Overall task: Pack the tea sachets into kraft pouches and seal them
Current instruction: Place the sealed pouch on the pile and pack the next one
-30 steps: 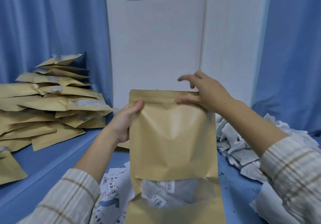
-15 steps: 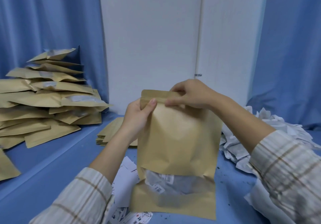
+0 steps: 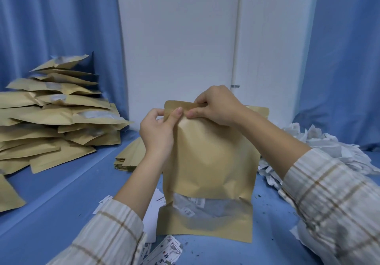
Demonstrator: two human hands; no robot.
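At the near edge of the blue surface point(image 3: 61, 213), printed labels point(image 3: 164, 250) are lying loose, just in front of the kraft pouch point(image 3: 211, 161), which is standing upright near the middle with tea sachets point(image 3: 191, 205) showing through its clear window low down. Both hands are now working close together at the pouch's top left corner: the left hand point(image 3: 157, 130) is pinching the zip strip between thumb and fingers, and the right hand point(image 3: 216, 106), which a second ago was out at the right end of the strip, has slid across and is pinching beside it, so each grip is narrow and holding the pouch top. That is suggesting the seal has been pressed along nearly its whole run and this pouch is about finished. Further back, flat empty pouches point(image 3: 131, 153) are waiting behind the left wrist, loose sachets point(image 3: 329, 147) are heaped toward the right edge, and filled pouches point(image 3: 57, 116) are stacked at the far left corner.
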